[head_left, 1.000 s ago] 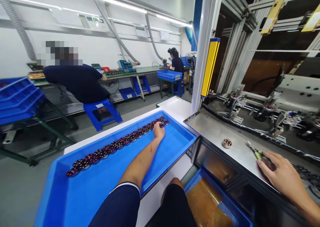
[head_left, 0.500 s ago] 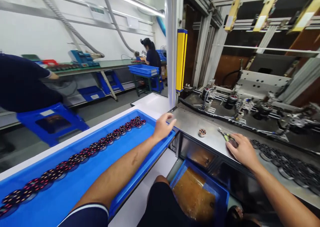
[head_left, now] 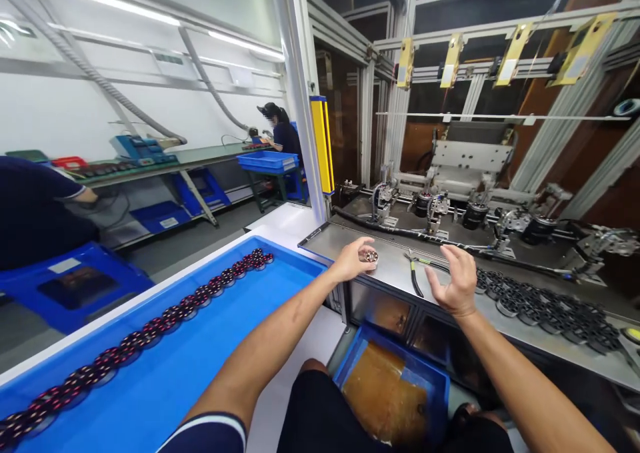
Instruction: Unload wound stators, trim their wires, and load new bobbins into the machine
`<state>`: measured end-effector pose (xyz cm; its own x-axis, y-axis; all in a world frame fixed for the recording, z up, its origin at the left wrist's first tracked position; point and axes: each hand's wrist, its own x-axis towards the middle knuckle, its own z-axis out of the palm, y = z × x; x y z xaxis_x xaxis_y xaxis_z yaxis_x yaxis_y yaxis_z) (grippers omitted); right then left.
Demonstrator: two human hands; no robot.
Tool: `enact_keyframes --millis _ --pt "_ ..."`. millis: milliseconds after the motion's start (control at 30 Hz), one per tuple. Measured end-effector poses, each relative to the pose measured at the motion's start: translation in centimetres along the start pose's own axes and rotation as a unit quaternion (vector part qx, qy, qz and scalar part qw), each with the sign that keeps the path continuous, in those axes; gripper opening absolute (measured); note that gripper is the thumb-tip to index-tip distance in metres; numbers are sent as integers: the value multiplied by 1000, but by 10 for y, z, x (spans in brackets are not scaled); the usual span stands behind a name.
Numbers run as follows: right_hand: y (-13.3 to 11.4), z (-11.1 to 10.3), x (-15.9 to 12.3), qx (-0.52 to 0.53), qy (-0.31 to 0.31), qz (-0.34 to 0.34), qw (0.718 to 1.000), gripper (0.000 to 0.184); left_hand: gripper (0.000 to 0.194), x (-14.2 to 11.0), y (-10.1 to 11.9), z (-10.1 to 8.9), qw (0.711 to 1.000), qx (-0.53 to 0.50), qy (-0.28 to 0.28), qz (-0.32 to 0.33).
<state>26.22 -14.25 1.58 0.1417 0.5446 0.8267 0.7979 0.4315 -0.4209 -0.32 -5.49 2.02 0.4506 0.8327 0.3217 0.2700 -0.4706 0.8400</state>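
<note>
My left hand (head_left: 354, 261) is at the metal ledge, its thumb and fingers closed around a small round motor stator (head_left: 371, 256) with copper-coloured windings. To its right lie wire cutters (head_left: 415, 278) with green and black handles, spread apart on the ledge. My right hand (head_left: 456, 281) is raised just beyond the cutters, thumb and fingers apart, with nothing in it. Many black ring-shaped parts (head_left: 540, 306) are packed together on the ledge to the right of that hand.
On the left, a blue tray (head_left: 200, 353) holds a long row of wound stators (head_left: 165, 320). Behind the ledge stands a machine with winding fixtures (head_left: 435, 210). A blue bin (head_left: 443, 390) sits below. Two co-workers sit at a far bench (head_left: 200, 156).
My left hand has moved from over the tray's edge to the stator and closed on it. My right hand has lifted off the cutters, which now lie spread. The view has shifted right.
</note>
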Motion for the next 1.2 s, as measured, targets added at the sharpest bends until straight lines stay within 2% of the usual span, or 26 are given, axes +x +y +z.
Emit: enact_keyframes --millis 100,200,233,300,400,467,533,600,633,667,733,833,1000,1100,1200 --pt "-30 -12 -8 66 -14 37 997 34 61 -47 39 9 997 -16 64 44" --pt "-81 -33 -38 160 -93 90 979 19 65 -110 73 25 987 -26 118 101" --pt "-99 -41 -51 195 -135 107 966 20 67 -130 81 31 978 -27 132 161" --pt "-134 -58 -76 253 -196 134 938 30 72 -162 94 42 961 -26 139 239" --pt "-165 -78 -101 357 -246 233 871 37 76 -188 106 57 952 -48 131 271" --pt "-169 -90 -108 438 -257 314 803 36 80 -195 110 64 954 -91 121 259" --pt "-159 -101 -112 522 -260 367 725 35 82 -199 113 70 957 -155 102 223" --pt "-141 -112 -117 591 -299 370 652 37 83 -200 116 75 955 -224 78 176" --pt "-132 -116 -120 610 -329 360 624 39 82 -201 117 77 952 -252 71 157" --pt "-124 -119 -124 617 -357 348 609 39 81 -201 117 78 949 -270 68 146" --pt "-116 -121 -134 602 -392 338 608 33 81 -201 117 80 949 -265 76 151" --pt "-131 -111 -150 581 -360 402 609 22 86 -199 112 83 957 -182 110 195" --pt "-177 -89 -157 593 -249 534 549 25 82 -196 105 88 958 -97 132 233" --pt "-183 -88 -157 585 -244 554 540 26 84 -194 104 87 962 -97 143 211" --pt "-170 -95 -158 579 -307 528 540 25 85 -193 104 84 967 -175 128 135"
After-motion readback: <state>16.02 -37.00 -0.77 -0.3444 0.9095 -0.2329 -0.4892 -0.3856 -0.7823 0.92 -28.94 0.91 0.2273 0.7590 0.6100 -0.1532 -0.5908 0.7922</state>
